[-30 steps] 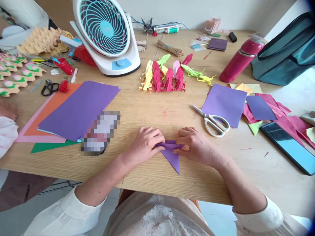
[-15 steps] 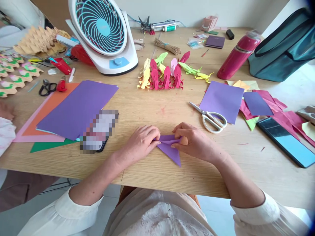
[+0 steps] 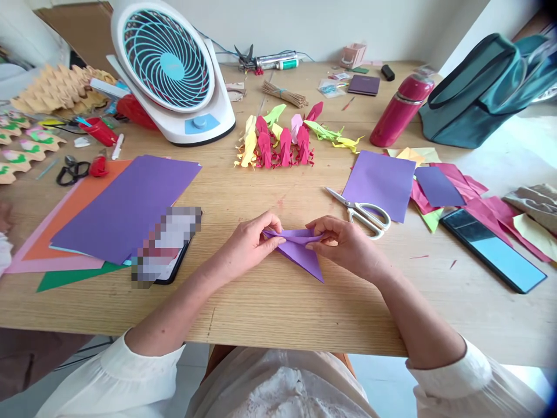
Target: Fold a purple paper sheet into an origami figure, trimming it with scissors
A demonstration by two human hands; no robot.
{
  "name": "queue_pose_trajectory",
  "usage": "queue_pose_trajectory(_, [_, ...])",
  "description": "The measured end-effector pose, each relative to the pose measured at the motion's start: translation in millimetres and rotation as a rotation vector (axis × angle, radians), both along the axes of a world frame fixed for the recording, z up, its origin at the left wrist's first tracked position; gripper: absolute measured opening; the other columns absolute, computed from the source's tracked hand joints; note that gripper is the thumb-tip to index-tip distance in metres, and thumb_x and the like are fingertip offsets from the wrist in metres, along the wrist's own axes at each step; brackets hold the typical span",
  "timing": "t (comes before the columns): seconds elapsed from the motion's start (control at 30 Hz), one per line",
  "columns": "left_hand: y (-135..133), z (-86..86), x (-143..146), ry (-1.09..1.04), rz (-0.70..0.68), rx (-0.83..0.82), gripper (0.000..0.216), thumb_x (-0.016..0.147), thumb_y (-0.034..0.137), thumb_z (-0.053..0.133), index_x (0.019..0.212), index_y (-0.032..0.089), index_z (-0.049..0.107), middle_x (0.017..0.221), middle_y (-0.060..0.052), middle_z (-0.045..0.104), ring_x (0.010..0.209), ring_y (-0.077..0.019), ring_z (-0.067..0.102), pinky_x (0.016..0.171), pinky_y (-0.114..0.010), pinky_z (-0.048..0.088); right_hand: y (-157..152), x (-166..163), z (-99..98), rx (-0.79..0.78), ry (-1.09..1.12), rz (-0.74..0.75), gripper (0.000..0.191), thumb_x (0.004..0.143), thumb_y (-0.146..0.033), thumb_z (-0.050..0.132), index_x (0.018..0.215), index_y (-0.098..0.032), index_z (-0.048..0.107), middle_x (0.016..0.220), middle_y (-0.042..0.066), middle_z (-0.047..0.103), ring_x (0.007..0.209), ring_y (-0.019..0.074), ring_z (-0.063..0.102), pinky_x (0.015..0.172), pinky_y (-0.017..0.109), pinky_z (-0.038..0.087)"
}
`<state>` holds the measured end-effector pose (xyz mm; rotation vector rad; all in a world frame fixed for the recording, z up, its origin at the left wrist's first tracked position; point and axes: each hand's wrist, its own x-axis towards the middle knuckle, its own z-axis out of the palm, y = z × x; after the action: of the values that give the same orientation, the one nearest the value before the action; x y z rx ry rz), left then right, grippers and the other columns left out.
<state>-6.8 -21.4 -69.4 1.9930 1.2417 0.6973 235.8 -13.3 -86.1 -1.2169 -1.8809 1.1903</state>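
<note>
A partly folded purple paper (image 3: 300,254) lies on the wooden table (image 3: 278,307) in front of me, its point aimed toward me. My left hand (image 3: 248,244) pinches its upper left corner with closed fingers. My right hand (image 3: 346,244) pinches its upper right side, and the top flap between the two hands is lifted a little. White-handled scissors (image 3: 363,213) lie just beyond my right hand.
A stack of purple, orange, pink and green sheets (image 3: 117,209) lies left, with a phone (image 3: 167,244) on its edge. Folded paper figures (image 3: 282,139) stand mid-table before a white fan (image 3: 169,69). Right: a purple sheet (image 3: 380,183), scraps, a dark tablet (image 3: 494,248), a red bottle (image 3: 398,110), a teal bag (image 3: 478,93).
Both hands have drawn slightly apart along the paper's top edge, opening and raising the flap. The camera tilted a little, so the whole scene has shifted in view.
</note>
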Motion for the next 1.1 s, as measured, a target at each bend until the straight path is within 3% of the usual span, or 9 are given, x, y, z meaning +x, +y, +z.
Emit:
queue_pose_trajectory(0.23, [-6, -14.0, 0, 0.02, 0.084, 0.014, 0.039, 0.081, 0.028, 0.077, 0.113, 0.025, 0.056, 0.115, -0.002, 0.066, 0.108, -0.0199, 0.063, 0.093, -0.033, 0.047, -4, -5, 5.8, 0.329, -0.076, -0.009, 0.012, 0.083, -0.013, 0.069, 0.082, -0.021, 0.059, 0.099, 0.004, 0.066, 0.079, 0.0153, 0.06, 0.075, 0.033, 0.052])
queue_pose_trajectory(0.4, [-1, -4.2, 2, -0.184, 0.015, -0.033, 0.023, 0.089, 0.031, 0.068, 0.106, 0.022, 0.056, 0.102, -0.001, 0.065, 0.092, -0.0158, 0.064, 0.08, -0.028, 0.05, -5, -5, 12.2, 0.432, -0.031, -0.025, 0.013, 0.085, -0.01, 0.066, 0.085, -0.021, 0.06, 0.101, 0.005, 0.064, 0.087, 0.0172, 0.063, 0.078, 0.033, 0.053])
queue_pose_trajectory(0.5, [1, -1.8, 2, -0.237, 0.033, 0.001, 0.011, 0.09, 0.026, 0.066, 0.096, 0.021, 0.059, 0.089, 0.001, 0.062, 0.083, -0.0134, 0.06, 0.075, -0.025, 0.047, -6, -5, 14.0, 0.444, -0.021, -0.038, 0.013, 0.085, -0.011, 0.067, 0.085, -0.021, 0.061, 0.101, 0.006, 0.064, 0.09, 0.0184, 0.064, 0.08, 0.033, 0.053])
queue_pose_trajectory(0.67, [2, -7.9, 2, -0.3, 0.033, 0.039, 0.004, 0.088, 0.023, 0.067, 0.087, 0.019, 0.065, 0.089, -0.001, 0.065, 0.086, -0.014, 0.061, 0.079, -0.026, 0.047, -7, -7, 16.6, 0.414, -0.018, -0.051, 0.008, 0.089, -0.02, 0.067, 0.084, -0.022, 0.061, 0.098, 0.005, 0.065, 0.086, 0.0181, 0.064, 0.078, 0.034, 0.053])
queue_pose_trajectory(0.97, [4, -13.2, -8, -0.424, 0.153, -0.091, 0.01, 0.082, 0.027, 0.071, 0.084, 0.019, 0.066, 0.076, 0.001, 0.064, 0.068, -0.0113, 0.057, 0.064, -0.024, 0.047, -8, -8, 15.4, 0.408, -0.028, -0.119, 0.005, 0.09, -0.023, 0.066, 0.085, -0.023, 0.065, 0.101, 0.006, 0.066, 0.094, 0.0209, 0.063, 0.083, 0.038, 0.053])
queue_pose_trajectory(1.1, [7, -18.4, -13, -0.471, 0.138, -0.193, 0.014, 0.078, 0.028, 0.074, 0.084, 0.018, 0.067, 0.075, 0.001, 0.067, 0.064, -0.0111, 0.061, 0.064, -0.024, 0.051, -7, -4, 15.1, 0.269, -0.028, -0.027, 0.006, 0.087, -0.023, 0.069, 0.083, -0.021, 0.065, 0.106, 0.006, 0.065, 0.085, 0.0173, 0.063, 0.077, 0.034, 0.055])
